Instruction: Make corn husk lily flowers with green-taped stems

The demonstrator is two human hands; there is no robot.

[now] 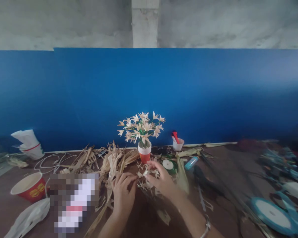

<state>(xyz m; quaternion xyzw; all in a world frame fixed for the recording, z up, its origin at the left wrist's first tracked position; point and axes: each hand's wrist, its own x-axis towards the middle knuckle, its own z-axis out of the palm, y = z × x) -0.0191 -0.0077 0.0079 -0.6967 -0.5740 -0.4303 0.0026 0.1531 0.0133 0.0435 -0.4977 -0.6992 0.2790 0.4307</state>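
My left hand is closed above the dark tabletop, with thumb and forefinger pressed together; anything between them is too small to make out. Opposite it, my right hand curls its thumb and fingers around a small cream husk piece. More cut husk bits lie under both hands. Just behind them stands a red-and-white pot holding a bunch of cream husk flowers on green stems. Dried corn husks are heaped to the left of the pot.
A red paper cup and a plastic bag are at left. At right are a white tape roll, a light-blue item, a small white cup with a red-handled tool, and a blue ribbon spool. A blue panel rises behind.
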